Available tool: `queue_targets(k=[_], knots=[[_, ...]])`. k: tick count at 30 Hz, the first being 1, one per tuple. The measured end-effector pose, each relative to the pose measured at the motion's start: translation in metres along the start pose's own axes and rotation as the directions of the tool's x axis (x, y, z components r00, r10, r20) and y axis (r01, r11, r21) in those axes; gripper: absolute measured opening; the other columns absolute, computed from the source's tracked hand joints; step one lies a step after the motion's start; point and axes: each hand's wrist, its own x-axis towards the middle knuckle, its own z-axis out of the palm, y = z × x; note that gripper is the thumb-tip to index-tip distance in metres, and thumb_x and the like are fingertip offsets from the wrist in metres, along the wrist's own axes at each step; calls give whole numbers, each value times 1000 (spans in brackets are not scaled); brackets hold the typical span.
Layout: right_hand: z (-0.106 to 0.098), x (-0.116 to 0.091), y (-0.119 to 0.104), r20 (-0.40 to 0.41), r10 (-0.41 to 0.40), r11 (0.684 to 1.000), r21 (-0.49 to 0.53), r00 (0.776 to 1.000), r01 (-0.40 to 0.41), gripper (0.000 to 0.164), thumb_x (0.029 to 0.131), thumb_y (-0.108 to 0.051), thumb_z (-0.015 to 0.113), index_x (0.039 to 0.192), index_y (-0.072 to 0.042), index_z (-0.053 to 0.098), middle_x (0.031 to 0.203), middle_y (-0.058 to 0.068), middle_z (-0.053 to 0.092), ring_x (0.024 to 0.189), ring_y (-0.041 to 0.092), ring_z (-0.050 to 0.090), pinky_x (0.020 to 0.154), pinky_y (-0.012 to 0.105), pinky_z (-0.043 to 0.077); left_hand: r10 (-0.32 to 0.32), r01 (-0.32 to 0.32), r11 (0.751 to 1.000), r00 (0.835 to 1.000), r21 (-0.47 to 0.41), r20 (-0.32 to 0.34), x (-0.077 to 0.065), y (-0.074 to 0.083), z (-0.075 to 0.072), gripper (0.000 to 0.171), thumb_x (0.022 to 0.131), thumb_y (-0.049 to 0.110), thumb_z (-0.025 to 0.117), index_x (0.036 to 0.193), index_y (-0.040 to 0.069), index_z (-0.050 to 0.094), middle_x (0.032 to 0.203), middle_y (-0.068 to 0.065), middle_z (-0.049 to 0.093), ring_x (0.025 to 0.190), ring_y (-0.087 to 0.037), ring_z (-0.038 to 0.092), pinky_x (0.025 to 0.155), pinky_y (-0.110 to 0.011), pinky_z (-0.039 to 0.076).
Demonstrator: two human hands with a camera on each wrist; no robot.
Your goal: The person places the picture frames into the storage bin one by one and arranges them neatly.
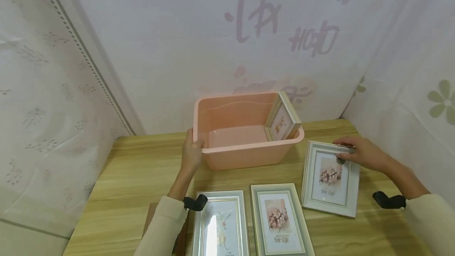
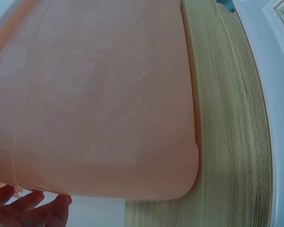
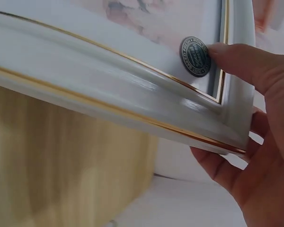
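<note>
My right hand (image 1: pixel 367 154) grips a white picture frame (image 1: pixel 350 183) by its upper right corner, thumb on the front near a round dark sticker (image 3: pixel 196 56), fingers behind. Gold lines run along the frame's moulding, and its picture shows pink flowers above the words "free style". With my left hand (image 1: pixel 192 151) I hold the left rim of a pink plastic bin (image 1: pixel 245 157), thumb inside the rim. Inside the bin, a picture frame (image 1: pixel 281 119) leans upright against the right wall. In the left wrist view, fingers (image 2: pixel 31 208) curl at the bin's edge.
Two more white picture frames (image 1: pixel 244 220) (image 1: pixel 295 204) lie face up at the front of the wooden table (image 1: pixel 142 165). A brown frame (image 1: pixel 183 232) lies partly hidden under my left forearm. Patterned curtains (image 1: pixel 170 50) hang behind the bin and at both sides.
</note>
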Motion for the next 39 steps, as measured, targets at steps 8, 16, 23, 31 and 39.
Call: queue_targets(k=[8,16,23,31,39], knots=[[-21,5,-6,-125,-28,999,-29,992,24,37,79,-10,81,115,-6,70,101,4,67,89,-11,50,72,32,54,0,0,1000,1000,-2,-12,1,0,1,52,86,5,46,138,-1,45,121,-24,59,106,-34,54,94,-49,43],[-35,1,-16,-56,25,988,151,998,-16,30,81,-12,80,109,-15,71,91,-8,68,78,0,57,64,25,48,9,-9,1000,1000,1,-17,2,1,2,52,86,4,46,137,-2,45,119,-25,59,104,-35,55,93,-49,43],[-47,-2,-33,-2,18,962,273,1000,-17,30,82,-10,79,111,-14,71,93,-11,70,75,6,63,58,28,50,19,-19,1000,1000,16,-17,2,1,3,51,86,4,45,137,-3,45,120,-26,59,105,-35,55,92,-50,44],[-68,3,-59,-34,-80,971,225,996,85,32,85,-5,75,114,-16,68,94,-8,71,74,6,65,55,29,52,13,-13,1000,1000,0,-18,2,2,1,51,87,5,46,138,-2,45,123,-27,58,107,-35,55,95,-51,43],[-93,4,-92,-146,-177,957,204,973,205,49,89,7,64,136,-9,60,115,-25,63,83,2,66,62,20,51,-5,5,1000,1000,5,-9,-1,2,0,52,89,6,45,139,-4,43,126,-29,57,109,-37,55,96,-52,43]])
